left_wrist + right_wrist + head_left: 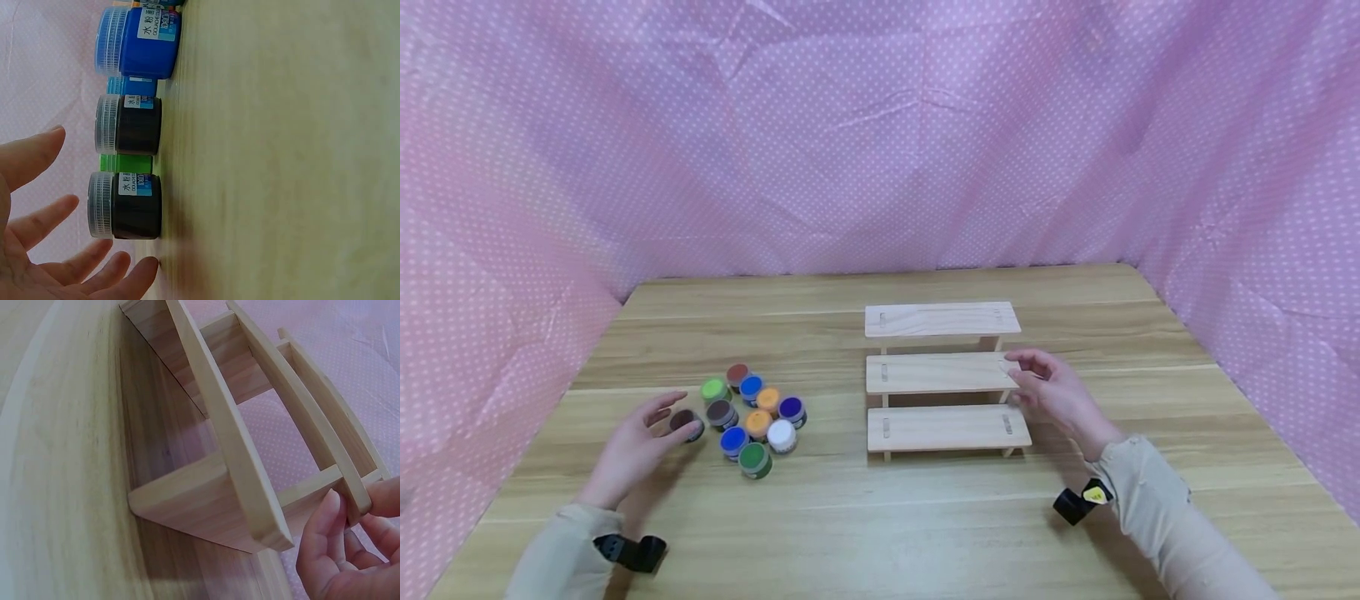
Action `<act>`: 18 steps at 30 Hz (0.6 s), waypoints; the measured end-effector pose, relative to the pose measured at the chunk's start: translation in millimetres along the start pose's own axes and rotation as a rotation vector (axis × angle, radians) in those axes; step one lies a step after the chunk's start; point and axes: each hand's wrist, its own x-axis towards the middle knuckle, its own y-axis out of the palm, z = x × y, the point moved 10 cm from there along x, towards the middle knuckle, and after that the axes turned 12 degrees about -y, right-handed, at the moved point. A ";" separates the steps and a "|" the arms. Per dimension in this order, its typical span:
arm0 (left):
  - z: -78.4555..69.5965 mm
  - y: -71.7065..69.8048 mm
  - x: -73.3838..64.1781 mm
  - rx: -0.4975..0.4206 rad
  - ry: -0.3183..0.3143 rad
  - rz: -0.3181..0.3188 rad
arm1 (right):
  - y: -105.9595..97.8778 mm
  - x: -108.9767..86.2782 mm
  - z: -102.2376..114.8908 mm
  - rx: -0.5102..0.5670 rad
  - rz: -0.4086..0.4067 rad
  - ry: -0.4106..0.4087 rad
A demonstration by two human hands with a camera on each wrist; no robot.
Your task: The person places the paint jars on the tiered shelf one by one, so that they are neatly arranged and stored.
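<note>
Right grip point(1048, 392): pinching middle board point(936, 372)
Left grip point(638, 437): released beside dark jar point(687, 423)
Lime jar point(130, 164): mostly hidden behind dark jars point(139, 132), left-wrist view

From my end I count eleven lidded jars point(757, 424) toward nine o'clock on the tabletop point(880, 533): two dark jars point(722, 413), two orange jars point(768, 400), two blue jars point(734, 442), one violet-blue jar point(792, 411), one white jar point(782, 435), one light green jar point(715, 390), one dark green jar point(755, 459) and one reddish-brown jar point(738, 377). Toward two o'clock I count one wooden stand point(938, 374) with three shelves point(946, 428). I get two hands: one left hand point(636, 446) at nine o'clock, one right hand point(1060, 398) at three. I also tally two black wrist cameras point(638, 554) and two pale sleeves point(1172, 508), one of each per arm.
</note>
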 end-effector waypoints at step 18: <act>-5.5 2.4 0.4 0.072 0.092 -0.050 | -0.7 -2.2 -4.0 -0.037 -0.007 0.024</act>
